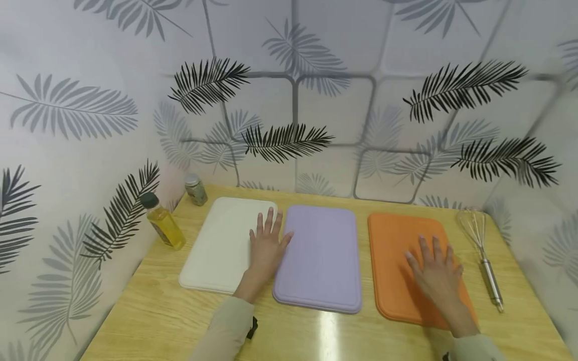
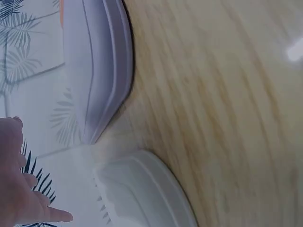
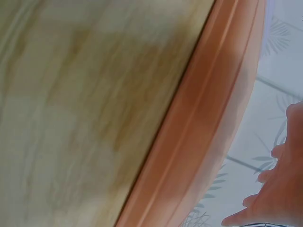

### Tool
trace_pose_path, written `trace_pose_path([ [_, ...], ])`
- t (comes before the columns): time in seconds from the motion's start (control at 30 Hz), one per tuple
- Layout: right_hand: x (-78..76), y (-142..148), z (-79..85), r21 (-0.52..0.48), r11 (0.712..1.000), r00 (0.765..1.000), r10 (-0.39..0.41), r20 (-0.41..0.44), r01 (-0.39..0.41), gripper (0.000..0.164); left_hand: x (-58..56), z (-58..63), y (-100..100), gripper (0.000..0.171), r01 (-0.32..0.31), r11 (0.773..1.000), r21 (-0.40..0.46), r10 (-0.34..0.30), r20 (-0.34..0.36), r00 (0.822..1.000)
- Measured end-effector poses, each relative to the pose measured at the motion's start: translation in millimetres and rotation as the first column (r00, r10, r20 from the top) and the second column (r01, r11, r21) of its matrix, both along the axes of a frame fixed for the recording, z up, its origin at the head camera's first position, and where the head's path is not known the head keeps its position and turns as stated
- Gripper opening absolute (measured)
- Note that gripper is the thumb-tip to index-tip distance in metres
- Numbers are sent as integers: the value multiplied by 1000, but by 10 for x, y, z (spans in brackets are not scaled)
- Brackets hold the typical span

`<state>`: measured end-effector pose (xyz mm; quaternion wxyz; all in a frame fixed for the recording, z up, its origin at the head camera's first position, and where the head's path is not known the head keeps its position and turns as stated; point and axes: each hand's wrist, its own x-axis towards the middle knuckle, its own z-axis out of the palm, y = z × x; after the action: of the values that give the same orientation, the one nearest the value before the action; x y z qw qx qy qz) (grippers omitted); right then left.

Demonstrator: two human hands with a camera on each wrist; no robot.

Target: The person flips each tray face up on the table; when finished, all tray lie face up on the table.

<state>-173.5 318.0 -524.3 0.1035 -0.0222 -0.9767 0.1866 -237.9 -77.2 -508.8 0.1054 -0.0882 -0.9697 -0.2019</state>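
Note:
Three flat rectangular boards with rounded corners lie in a row: white (image 1: 219, 240), purple (image 1: 321, 255) and orange (image 1: 395, 271). My left hand (image 1: 267, 245), fingers spread, is over the right side of the white board, with its thumb overlapping the purple one in the head view. Over the orange board is my right hand (image 1: 435, 273), fingers spread and a shadow below it. Neither hand holds anything. In the left wrist view the purple board (image 2: 97, 61) and white board (image 2: 142, 194) show edge-on; the right wrist view shows the orange board (image 3: 199, 127) beside the hand (image 3: 279, 179).
A bottle of yellow oil (image 1: 166, 225) with a dark cap and a small grey-capped jar (image 1: 196, 190) stand at the left. A whisk (image 1: 487, 273) lies right of the orange board. The wooden table (image 1: 289, 341) meets leaf-patterned walls (image 1: 325, 110).

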Motion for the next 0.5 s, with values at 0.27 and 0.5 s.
trace_pose_path([
  [0.27,14,53,-49,-5,1000,999,-15,31,15,68,25,26,228,65,31,999,11,-30,-51,998],
  [0.5,9,57,-36,0,1000,999,-24,37,24,67,40,17,451,66,52,997,-59,-55,-57,997],
])
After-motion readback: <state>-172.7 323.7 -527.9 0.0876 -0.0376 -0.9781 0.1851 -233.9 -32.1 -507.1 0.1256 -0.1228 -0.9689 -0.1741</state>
